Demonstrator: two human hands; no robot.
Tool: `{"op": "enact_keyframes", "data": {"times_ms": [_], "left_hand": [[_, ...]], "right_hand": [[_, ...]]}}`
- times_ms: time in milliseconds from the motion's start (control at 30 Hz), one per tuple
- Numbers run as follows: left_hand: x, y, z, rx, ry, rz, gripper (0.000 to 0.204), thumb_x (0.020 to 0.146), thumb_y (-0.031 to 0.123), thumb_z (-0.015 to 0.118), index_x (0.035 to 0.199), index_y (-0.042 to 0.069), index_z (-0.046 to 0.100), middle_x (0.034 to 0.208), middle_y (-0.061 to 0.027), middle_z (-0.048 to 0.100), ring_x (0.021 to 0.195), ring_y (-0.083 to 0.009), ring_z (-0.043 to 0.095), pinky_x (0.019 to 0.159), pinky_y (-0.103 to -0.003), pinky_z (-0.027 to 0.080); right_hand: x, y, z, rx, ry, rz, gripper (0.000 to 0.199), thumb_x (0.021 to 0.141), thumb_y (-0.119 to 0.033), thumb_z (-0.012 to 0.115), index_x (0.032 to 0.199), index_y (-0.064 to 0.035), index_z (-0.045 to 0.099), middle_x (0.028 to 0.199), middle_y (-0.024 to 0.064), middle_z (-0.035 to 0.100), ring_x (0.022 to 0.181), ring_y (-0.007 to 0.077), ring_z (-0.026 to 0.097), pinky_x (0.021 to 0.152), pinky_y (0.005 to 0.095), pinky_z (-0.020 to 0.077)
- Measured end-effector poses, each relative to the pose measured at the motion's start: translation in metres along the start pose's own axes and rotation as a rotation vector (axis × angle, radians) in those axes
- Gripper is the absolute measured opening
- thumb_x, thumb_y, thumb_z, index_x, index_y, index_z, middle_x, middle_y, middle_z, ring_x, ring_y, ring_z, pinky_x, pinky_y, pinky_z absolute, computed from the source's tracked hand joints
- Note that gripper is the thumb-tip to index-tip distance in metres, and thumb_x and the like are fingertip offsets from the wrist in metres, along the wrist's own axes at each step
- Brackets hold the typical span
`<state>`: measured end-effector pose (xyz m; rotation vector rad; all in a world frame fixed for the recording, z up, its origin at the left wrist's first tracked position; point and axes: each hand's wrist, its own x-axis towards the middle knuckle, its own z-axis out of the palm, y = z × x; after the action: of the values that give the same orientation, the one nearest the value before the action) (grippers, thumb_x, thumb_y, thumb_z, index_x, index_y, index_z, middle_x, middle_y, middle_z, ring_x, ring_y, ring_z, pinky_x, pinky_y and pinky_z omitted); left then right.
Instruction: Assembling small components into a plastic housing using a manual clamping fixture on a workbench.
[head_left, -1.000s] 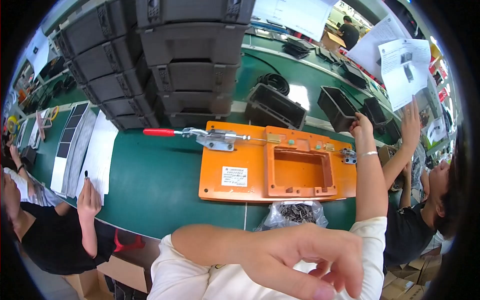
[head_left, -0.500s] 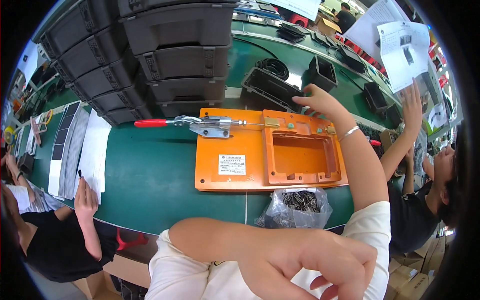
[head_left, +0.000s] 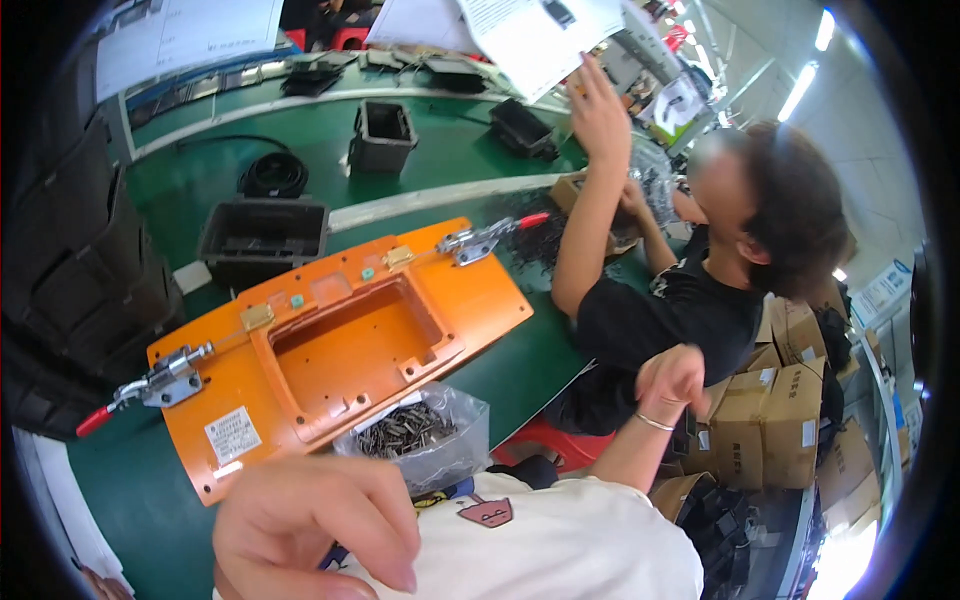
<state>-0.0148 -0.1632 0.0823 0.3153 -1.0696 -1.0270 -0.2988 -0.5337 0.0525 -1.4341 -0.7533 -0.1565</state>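
Note:
My left hand [head_left: 315, 525] is close in front of me at the lower left, fingers loosely curled and thumb apart, with nothing visible in it. Off to the right, beyond the table edge, is my right hand [head_left: 672, 382], a bracelet at its wrist. Its fingers droop, slightly blurred, and no object shows in them. An orange fixture plate [head_left: 190, 420] lies on the table, bearing a raised frame around a rectangular recess. Red-handled toggle clamps, a left one [head_left: 165, 380] and a right one [head_left: 480, 238], flank the frame. Against its near edge rests a clear bag of small metal pins [head_left: 405, 432].
Behind the fixture stand black open boxes [head_left: 265, 228] and a coiled black cable [head_left: 273, 175]. Stacked black cases [head_left: 90, 260] rise at the left. A co-worker [head_left: 690, 290] sits close at the right, one hand raised by a paper sheet [head_left: 545, 40]. Cardboard cartons [head_left: 775, 425] are behind them.
The view has swung to the right. My right hand has left the black box behind the fixture and is now out past the table's right side. My left hand appears at the lower left.

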Motion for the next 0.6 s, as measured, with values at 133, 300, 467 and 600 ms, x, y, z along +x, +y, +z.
{"op": "enact_keyframes", "data": {"times_ms": [133, 300, 467, 600], "left_hand": [[-0.008, 0.003, 0.004, 0.031, 0.189, 0.002, 0.017, 0.086, 0.017, 0.067, 0.088, 0.0, 0.063, 0.078, -0.0147, 0.064, 0.063, -0.0188, 0.059, 0.055, -0.028, 0.046], [-0.009, 0.01, -0.004, 0.178, 0.124, 0.012, 0.016, 0.086, 0.018, 0.068, 0.089, 0.003, 0.063, 0.08, -0.0136, 0.064, 0.064, -0.0187, 0.06, 0.056, -0.028, 0.046], [-0.015, 0.031, 0.0, 0.247, 0.035, 0.072, 0.014, 0.086, 0.014, 0.069, 0.093, 0.004, 0.061, 0.083, -0.0116, 0.065, 0.068, -0.0197, 0.062, 0.06, -0.029, 0.046], [-0.023, 0.037, 0.0, 0.308, 0.032, 0.091, 0.015, 0.087, 0.015, 0.068, 0.092, 0.004, 0.061, 0.082, -0.0114, 0.065, 0.067, -0.0203, 0.061, 0.059, -0.03, 0.045]], "right_hand": [[0.016, 0.038, 0.022, -0.794, 1.131, 0.339, 0.06, 0.085, -0.02, 0.067, 0.136, -0.0042, 0.041, 0.126, 0.0149, 0.054, 0.109, 0.0228, 0.056, 0.092, 0.0325, 0.0438], [0.076, 0.083, 0.042, -0.441, 0.765, 0.485, 0.02, 0.08, -0.002, 0.067, 0.1, 0.0017, 0.066, 0.089, 0.0072, 0.069, 0.077, 0.015, 0.064, 0.071, 0.0261, 0.0504], [0.161, 0.114, 0.048, -0.948, 0.468, 0.262, 0.02, 0.076, -0.001, 0.072, 0.095, 0.0012, 0.066, 0.08, 0.0103, 0.067, 0.071, 0.0161, 0.064, 0.063, 0.0251, 0.0486], [0.216, 0.146, 0.045, -1.055, 0.313, 0.166, 0.014, 0.078, -0.007, 0.072, 0.089, -0.0002, 0.065, 0.078, 0.0112, 0.065, 0.072, 0.0243, 0.064, 0.065, 0.0309, 0.0498]]}}
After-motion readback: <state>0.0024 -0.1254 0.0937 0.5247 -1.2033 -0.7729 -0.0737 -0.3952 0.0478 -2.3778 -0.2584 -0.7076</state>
